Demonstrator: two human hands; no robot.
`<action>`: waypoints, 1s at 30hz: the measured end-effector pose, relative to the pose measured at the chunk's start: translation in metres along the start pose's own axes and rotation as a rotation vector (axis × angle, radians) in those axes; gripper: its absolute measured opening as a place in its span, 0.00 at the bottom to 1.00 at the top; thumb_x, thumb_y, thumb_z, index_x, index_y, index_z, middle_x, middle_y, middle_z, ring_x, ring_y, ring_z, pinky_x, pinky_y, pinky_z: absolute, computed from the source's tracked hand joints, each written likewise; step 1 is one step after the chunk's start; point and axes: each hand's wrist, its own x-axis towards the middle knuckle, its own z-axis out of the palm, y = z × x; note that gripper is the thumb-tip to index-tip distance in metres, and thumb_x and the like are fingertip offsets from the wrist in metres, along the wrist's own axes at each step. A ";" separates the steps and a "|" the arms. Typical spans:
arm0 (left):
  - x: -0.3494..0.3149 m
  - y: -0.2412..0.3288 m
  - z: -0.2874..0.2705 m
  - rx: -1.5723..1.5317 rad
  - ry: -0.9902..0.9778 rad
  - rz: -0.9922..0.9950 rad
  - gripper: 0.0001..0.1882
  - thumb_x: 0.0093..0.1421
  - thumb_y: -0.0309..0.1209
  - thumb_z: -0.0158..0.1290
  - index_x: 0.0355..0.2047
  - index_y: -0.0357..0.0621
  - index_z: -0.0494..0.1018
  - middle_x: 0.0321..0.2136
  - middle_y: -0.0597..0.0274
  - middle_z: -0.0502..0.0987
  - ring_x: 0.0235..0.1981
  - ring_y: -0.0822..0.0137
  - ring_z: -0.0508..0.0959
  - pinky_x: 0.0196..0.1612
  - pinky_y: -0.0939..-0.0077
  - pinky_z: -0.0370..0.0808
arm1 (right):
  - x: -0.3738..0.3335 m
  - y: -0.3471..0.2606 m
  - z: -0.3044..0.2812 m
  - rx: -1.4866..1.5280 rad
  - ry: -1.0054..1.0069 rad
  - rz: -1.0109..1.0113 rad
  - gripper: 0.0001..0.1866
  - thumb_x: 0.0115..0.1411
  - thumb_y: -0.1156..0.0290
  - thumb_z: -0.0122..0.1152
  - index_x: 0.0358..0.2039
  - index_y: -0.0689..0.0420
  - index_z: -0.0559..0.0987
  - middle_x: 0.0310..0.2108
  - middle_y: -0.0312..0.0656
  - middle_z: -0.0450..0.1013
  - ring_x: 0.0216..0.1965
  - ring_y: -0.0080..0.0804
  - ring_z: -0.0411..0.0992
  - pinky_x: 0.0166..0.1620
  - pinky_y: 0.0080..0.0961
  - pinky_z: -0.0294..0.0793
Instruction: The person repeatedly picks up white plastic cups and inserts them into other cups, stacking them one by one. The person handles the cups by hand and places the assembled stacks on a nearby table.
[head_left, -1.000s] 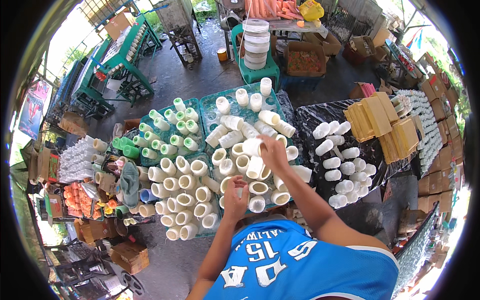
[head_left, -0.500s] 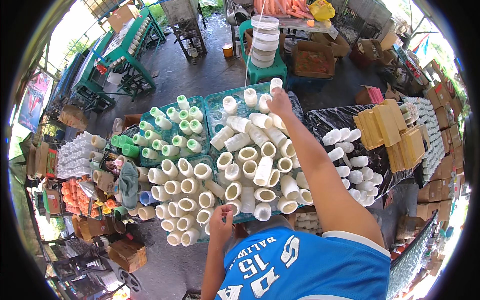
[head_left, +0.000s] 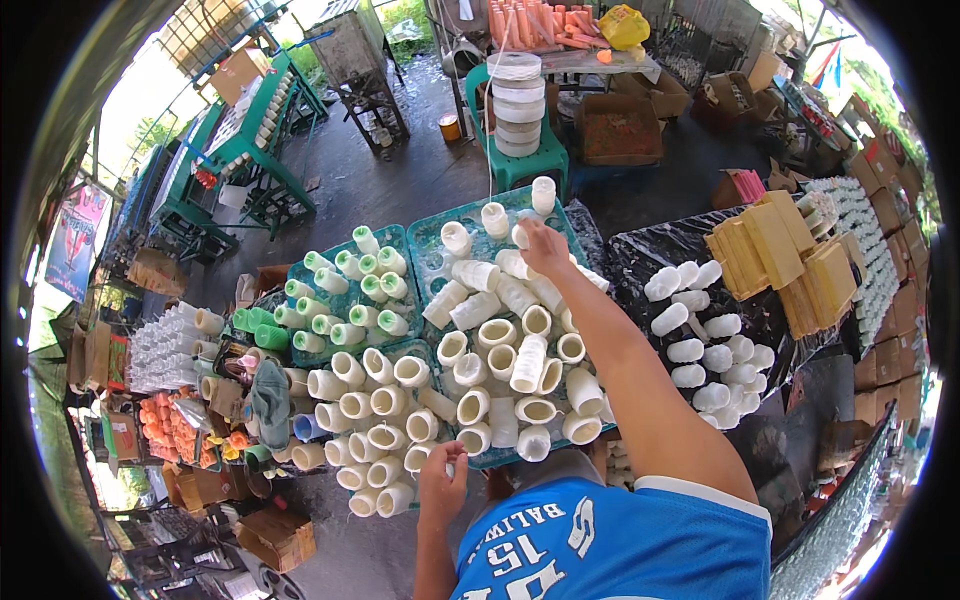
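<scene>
My right hand point(head_left: 543, 248) reaches over the far end of a teal tray point(head_left: 428, 235), its fingers closed around the top of a white candle-like cylinder point(head_left: 520, 236). Just beyond it another white cylinder point(head_left: 543, 196) stands upright. A thin string runs down to a second upright cylinder point(head_left: 495, 220) at its left. Many hollow cream cylinders point(head_left: 474, 406) stand or lie across the near part of the tray. My left hand point(head_left: 442, 485) hovers at the tray's near edge beside these, fingers loosely bent, with nothing visible in it.
Green-topped cylinders point(head_left: 348, 264) fill a tray on the left. More white cylinders point(head_left: 685, 350) and yellow blocks point(head_left: 765, 240) rest on black plastic at the right. Beyond the trays, a green stool point(head_left: 527, 168) carries stacked string rolls point(head_left: 518, 105). A cardboard box point(head_left: 277, 536) lies on the floor.
My right hand has left the farthest upright cylinder, now standing free, and moved nearer onto another one. My left hand stays by the near edge. The whole view has shifted slightly.
</scene>
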 end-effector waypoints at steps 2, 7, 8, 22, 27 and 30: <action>0.004 0.004 0.005 -0.050 -0.054 -0.013 0.12 0.69 0.29 0.57 0.49 0.36 0.78 0.40 0.55 0.84 0.41 0.62 0.83 0.45 0.68 0.78 | -0.022 -0.007 -0.023 0.115 0.094 -0.095 0.28 0.57 0.65 0.73 0.58 0.51 0.75 0.56 0.45 0.78 0.52 0.53 0.79 0.53 0.46 0.80; 0.023 0.013 0.040 -0.381 -0.037 -0.012 0.27 0.71 0.35 0.58 0.66 0.40 0.66 0.61 0.52 0.72 0.60 0.61 0.74 0.59 0.65 0.75 | -0.143 -0.099 -0.127 0.409 0.081 -0.043 0.35 0.52 0.59 0.79 0.57 0.56 0.74 0.53 0.49 0.78 0.52 0.49 0.79 0.55 0.43 0.78; 0.033 0.025 0.049 -0.437 -0.023 0.050 0.33 0.72 0.39 0.57 0.72 0.41 0.60 0.67 0.51 0.65 0.65 0.60 0.70 0.64 0.63 0.72 | -0.169 -0.112 -0.143 0.452 0.027 0.024 0.37 0.50 0.57 0.81 0.56 0.57 0.74 0.52 0.50 0.79 0.50 0.47 0.80 0.53 0.41 0.78; 0.048 0.059 0.135 -0.973 -0.325 0.008 0.37 0.76 0.60 0.43 0.75 0.55 0.50 0.65 0.56 0.67 0.63 0.62 0.72 0.55 0.59 0.78 | -0.298 -0.120 -0.198 1.066 -0.155 0.175 0.30 0.70 0.60 0.64 0.67 0.59 0.69 0.63 0.45 0.68 0.65 0.33 0.65 0.67 0.34 0.65; 0.033 0.089 0.136 -0.959 -0.223 0.185 0.31 0.80 0.53 0.34 0.73 0.46 0.59 0.69 0.56 0.66 0.68 0.62 0.68 0.69 0.61 0.66 | -0.313 -0.142 -0.156 1.203 0.017 0.230 0.27 0.75 0.62 0.56 0.69 0.61 0.67 0.64 0.49 0.66 0.68 0.38 0.63 0.71 0.34 0.60; 0.029 0.090 0.138 -1.173 -0.164 0.129 0.29 0.79 0.51 0.35 0.69 0.46 0.63 0.64 0.56 0.69 0.65 0.61 0.71 0.69 0.62 0.66 | -0.319 -0.153 -0.160 1.095 0.098 0.118 0.25 0.77 0.61 0.49 0.69 0.59 0.69 0.66 0.50 0.64 0.68 0.43 0.63 0.72 0.39 0.58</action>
